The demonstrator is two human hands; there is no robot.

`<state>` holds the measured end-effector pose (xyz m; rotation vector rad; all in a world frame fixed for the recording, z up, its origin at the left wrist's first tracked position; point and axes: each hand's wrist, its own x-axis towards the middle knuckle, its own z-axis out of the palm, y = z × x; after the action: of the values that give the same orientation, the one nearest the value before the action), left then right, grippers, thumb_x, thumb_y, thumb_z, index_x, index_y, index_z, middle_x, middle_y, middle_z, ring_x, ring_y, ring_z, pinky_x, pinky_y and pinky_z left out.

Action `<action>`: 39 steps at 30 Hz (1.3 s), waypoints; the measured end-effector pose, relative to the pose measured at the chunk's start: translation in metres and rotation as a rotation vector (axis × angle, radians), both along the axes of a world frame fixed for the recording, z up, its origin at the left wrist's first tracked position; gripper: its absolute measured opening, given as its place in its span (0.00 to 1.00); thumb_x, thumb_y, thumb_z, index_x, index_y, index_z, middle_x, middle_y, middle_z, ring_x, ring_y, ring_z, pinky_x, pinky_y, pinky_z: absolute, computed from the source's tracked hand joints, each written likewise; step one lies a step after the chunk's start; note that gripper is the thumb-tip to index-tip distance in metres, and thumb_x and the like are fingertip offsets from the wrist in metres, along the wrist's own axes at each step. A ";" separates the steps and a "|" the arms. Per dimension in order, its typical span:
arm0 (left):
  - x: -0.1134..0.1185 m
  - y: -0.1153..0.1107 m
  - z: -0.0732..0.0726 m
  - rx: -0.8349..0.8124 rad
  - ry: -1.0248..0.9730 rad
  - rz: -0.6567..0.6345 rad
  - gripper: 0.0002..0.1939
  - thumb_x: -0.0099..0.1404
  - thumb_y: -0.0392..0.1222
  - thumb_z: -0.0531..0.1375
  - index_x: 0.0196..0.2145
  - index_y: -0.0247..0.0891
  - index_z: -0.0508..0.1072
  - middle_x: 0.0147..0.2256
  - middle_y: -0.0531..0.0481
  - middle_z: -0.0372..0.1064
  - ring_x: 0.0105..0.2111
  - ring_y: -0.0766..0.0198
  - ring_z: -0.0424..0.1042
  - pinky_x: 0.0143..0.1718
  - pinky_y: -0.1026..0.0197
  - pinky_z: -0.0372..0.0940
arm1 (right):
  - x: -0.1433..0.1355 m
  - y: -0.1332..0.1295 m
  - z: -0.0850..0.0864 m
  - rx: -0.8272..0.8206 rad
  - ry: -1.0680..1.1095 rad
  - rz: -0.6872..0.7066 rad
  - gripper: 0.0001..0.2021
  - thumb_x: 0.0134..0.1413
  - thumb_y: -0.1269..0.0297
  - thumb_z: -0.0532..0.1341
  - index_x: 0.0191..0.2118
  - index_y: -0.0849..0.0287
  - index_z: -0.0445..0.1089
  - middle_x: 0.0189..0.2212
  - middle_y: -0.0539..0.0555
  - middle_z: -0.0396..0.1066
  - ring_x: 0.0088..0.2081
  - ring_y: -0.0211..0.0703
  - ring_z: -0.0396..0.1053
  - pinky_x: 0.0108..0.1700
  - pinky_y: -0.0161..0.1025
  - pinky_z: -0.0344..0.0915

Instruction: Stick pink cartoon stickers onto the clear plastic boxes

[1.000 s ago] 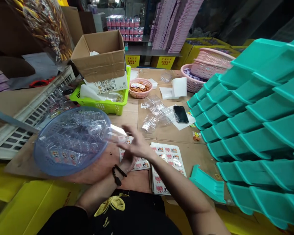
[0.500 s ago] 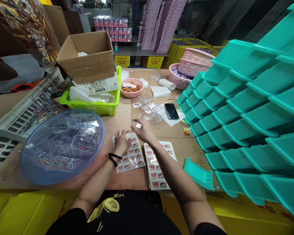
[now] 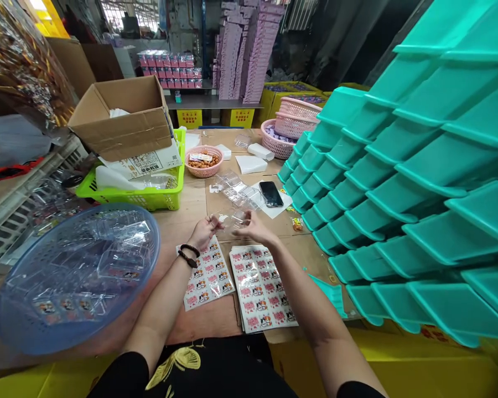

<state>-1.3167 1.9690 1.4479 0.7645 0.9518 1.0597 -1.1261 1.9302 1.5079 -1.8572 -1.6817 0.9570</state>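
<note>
Between my two hands is a clear plastic case (image 3: 229,219), see-through and hard to outline. My left hand (image 3: 205,231), with a dark bracelet at the wrist, pinches its left side. The fingers of my right hand (image 3: 254,228) close on its right side. Just below my left hand lies a sticker sheet (image 3: 209,276) printed with cats and pink lettering. A thicker stack of the same sticker sheets (image 3: 259,293) rests under my right forearm. Beyond the hands, several more clear plastic cases (image 3: 240,190) lie on the table.
At left stands a blue basket (image 3: 155,265) of clear cases, some with stickers. Behind it are a green basket (image 3: 172,199) and an open carton (image 3: 124,130). A pink basket (image 3: 203,174) holds brown pieces. A phone (image 3: 271,194) lies near stacked teal trays (image 3: 382,182).
My left hand has risen off the sticker sheet and taken one side of the clear case. My right hand has come to its other side. The whole view has shifted.
</note>
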 end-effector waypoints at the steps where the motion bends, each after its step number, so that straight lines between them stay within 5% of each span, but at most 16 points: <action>1: 0.000 0.002 0.001 -0.049 -0.050 0.007 0.12 0.62 0.43 0.67 0.27 0.34 0.70 0.24 0.53 0.70 0.30 0.67 0.74 0.44 0.61 0.69 | 0.009 -0.004 0.004 -0.034 0.022 -0.025 0.43 0.47 0.46 0.64 0.63 0.65 0.52 0.55 0.64 0.67 0.53 0.49 0.70 0.52 0.43 0.67; 6: 0.004 0.018 0.005 -0.297 -0.170 0.058 0.10 0.67 0.40 0.63 0.29 0.33 0.71 0.22 0.55 0.68 0.22 0.74 0.70 0.33 0.69 0.71 | 0.034 -0.007 0.022 -0.166 -0.235 -0.169 0.45 0.50 0.34 0.58 0.61 0.71 0.59 0.59 0.75 0.63 0.60 0.63 0.64 0.58 0.51 0.61; 10: 0.004 0.024 0.011 -0.416 -0.141 0.068 0.11 0.67 0.44 0.61 0.31 0.34 0.71 0.20 0.55 0.67 0.19 0.72 0.68 0.26 0.68 0.71 | 0.020 0.006 0.021 -0.346 -0.498 -0.128 0.44 0.43 0.32 0.63 0.54 0.70 0.70 0.56 0.75 0.67 0.59 0.66 0.65 0.58 0.53 0.61; 14: 0.002 0.021 0.018 -0.434 -0.010 0.041 0.15 0.69 0.47 0.58 0.29 0.33 0.70 0.21 0.51 0.67 0.21 0.68 0.69 0.27 0.64 0.72 | 0.008 0.002 0.026 -0.330 -0.563 -0.157 0.45 0.46 0.33 0.62 0.58 0.70 0.66 0.60 0.75 0.63 0.62 0.67 0.61 0.59 0.56 0.59; 18: 0.001 0.018 0.023 -0.336 0.213 0.084 0.14 0.69 0.48 0.58 0.31 0.34 0.69 0.24 0.49 0.67 0.28 0.64 0.72 0.35 0.59 0.72 | 0.017 -0.037 0.034 -0.140 -0.651 -0.163 0.38 0.55 0.37 0.58 0.57 0.68 0.66 0.57 0.73 0.65 0.60 0.65 0.62 0.57 0.56 0.60; 20: 0.002 0.017 0.028 -0.239 0.362 0.153 0.11 0.68 0.46 0.59 0.36 0.34 0.70 0.30 0.45 0.69 0.38 0.58 0.73 0.40 0.57 0.71 | 0.025 -0.061 0.029 -0.186 -0.615 -0.142 0.29 0.55 0.42 0.61 0.50 0.65 0.71 0.51 0.70 0.71 0.55 0.63 0.68 0.52 0.51 0.63; 24: 0.003 0.000 0.042 0.027 0.634 0.275 0.12 0.67 0.40 0.58 0.48 0.37 0.68 0.54 0.38 0.63 0.63 0.54 0.53 0.60 0.54 0.56 | 0.040 -0.094 0.005 -0.325 -0.536 -0.213 0.22 0.48 0.52 0.69 0.43 0.64 0.72 0.45 0.66 0.75 0.48 0.58 0.72 0.43 0.43 0.65; 27: -0.004 -0.036 0.045 0.190 0.720 0.192 0.13 0.63 0.40 0.61 0.46 0.38 0.70 0.53 0.40 0.64 0.61 0.54 0.56 0.63 0.53 0.51 | 0.050 -0.106 -0.007 -0.297 -0.509 -0.282 0.17 0.56 0.55 0.64 0.46 0.63 0.70 0.44 0.62 0.75 0.47 0.52 0.73 0.42 0.39 0.65; 30: -0.026 -0.079 0.033 0.377 0.971 0.092 0.21 0.57 0.44 0.66 0.48 0.39 0.71 0.51 0.40 0.65 0.56 0.50 0.63 0.61 0.49 0.54 | 0.050 -0.114 -0.005 -0.239 -0.528 -0.325 0.24 0.54 0.55 0.66 0.51 0.65 0.67 0.50 0.67 0.71 0.51 0.57 0.69 0.46 0.42 0.65; 34: -0.061 -0.110 0.008 0.286 1.527 0.074 0.38 0.56 0.53 0.66 0.59 0.34 0.62 0.56 0.31 0.60 0.57 0.39 0.59 0.56 0.41 0.56 | 0.014 -0.108 0.005 0.084 -0.529 -0.233 0.27 0.57 0.61 0.62 0.60 0.66 0.59 0.56 0.71 0.63 0.58 0.63 0.61 0.56 0.52 0.60; 37: -0.075 -0.106 -0.002 0.211 1.564 -0.039 0.38 0.55 0.53 0.67 0.58 0.34 0.62 0.53 0.31 0.64 0.56 0.40 0.62 0.54 0.45 0.58 | -0.040 -0.083 0.001 0.081 -0.314 0.102 0.17 0.59 0.66 0.59 0.54 0.58 0.65 0.51 0.63 0.68 0.56 0.57 0.63 0.58 0.50 0.59; 39: -0.077 -0.099 -0.003 0.197 1.475 -0.063 0.36 0.53 0.51 0.69 0.56 0.37 0.64 0.50 0.34 0.68 0.55 0.42 0.64 0.54 0.48 0.58 | -0.076 -0.064 -0.007 0.029 -0.264 0.164 0.18 0.53 0.67 0.64 0.50 0.59 0.66 0.49 0.63 0.70 0.55 0.58 0.64 0.57 0.50 0.60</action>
<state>-1.3942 1.8699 1.4444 1.7939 2.0198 0.3830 -1.2018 1.8664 1.5008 -1.9175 -2.0177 0.7696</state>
